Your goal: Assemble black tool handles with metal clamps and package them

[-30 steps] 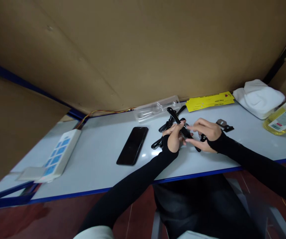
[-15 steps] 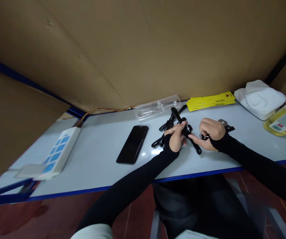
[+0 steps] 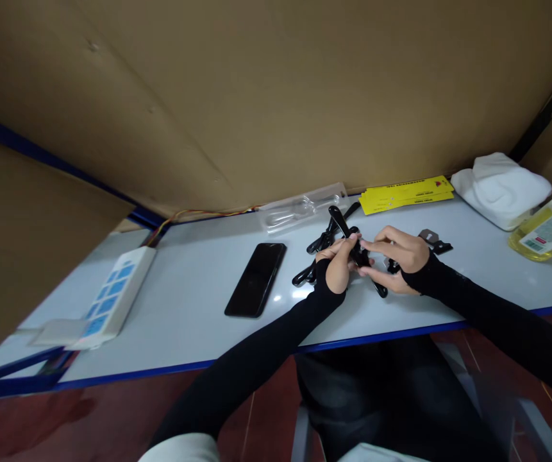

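Note:
My left hand (image 3: 338,264) is closed round a long black handle-shaped part (image 3: 339,221) that sticks up and away from my fingers. My right hand (image 3: 397,256) reaches in from the right, its fingertips pinching at the middle of the same black part, where the two hands meet. What the fingertips hold there is too small to make out. More black parts (image 3: 315,247) lie on the white table (image 3: 199,295) just behind my left hand. A small dark metal piece (image 3: 433,241) lies beyond my right wrist.
A black phone (image 3: 256,279) lies face up left of my hands. A white remote-like box with blue buttons (image 3: 112,296) sits far left. At the back are a clear plastic pack (image 3: 302,208), yellow cards (image 3: 405,192), a white cloth (image 3: 499,186) and a bottle of yellow liquid (image 3: 547,228). Cardboard walls rise behind.
My right hand, drawn back to the right in a fist half a second ago, has returned to the black part with its fingers extended. My left hand keeps its grip.

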Demonstrator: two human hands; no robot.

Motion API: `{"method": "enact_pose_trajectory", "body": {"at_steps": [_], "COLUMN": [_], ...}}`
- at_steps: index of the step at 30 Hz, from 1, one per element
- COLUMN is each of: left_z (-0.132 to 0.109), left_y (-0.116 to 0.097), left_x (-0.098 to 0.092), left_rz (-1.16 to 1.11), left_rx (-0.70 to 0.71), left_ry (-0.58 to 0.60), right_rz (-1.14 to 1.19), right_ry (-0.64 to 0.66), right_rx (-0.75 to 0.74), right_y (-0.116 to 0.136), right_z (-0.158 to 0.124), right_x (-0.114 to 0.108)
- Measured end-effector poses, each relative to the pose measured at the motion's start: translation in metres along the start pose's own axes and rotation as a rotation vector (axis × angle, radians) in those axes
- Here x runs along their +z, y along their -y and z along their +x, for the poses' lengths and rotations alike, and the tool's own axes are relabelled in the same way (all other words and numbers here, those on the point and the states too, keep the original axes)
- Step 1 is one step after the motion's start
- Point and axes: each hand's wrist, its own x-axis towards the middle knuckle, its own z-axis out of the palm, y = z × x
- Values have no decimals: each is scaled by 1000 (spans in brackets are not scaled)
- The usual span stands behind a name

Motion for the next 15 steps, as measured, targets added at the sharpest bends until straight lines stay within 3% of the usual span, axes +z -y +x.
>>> {"method": "enact_pose_trajectory", "body": {"at_steps": [9, 15], "left_z": [-1, -1], "left_y": [-1, 1], "left_x": [2, 0], "left_rz": [-9, -12], "left_rx": [36, 37], "left_ry": [-1, 17], "right_rz": [75, 77], "right_ry": [60, -11], "right_rx": [106, 88], "right_y": [1, 1], "right_z": [0, 0], "right_x": [-4, -6]}}
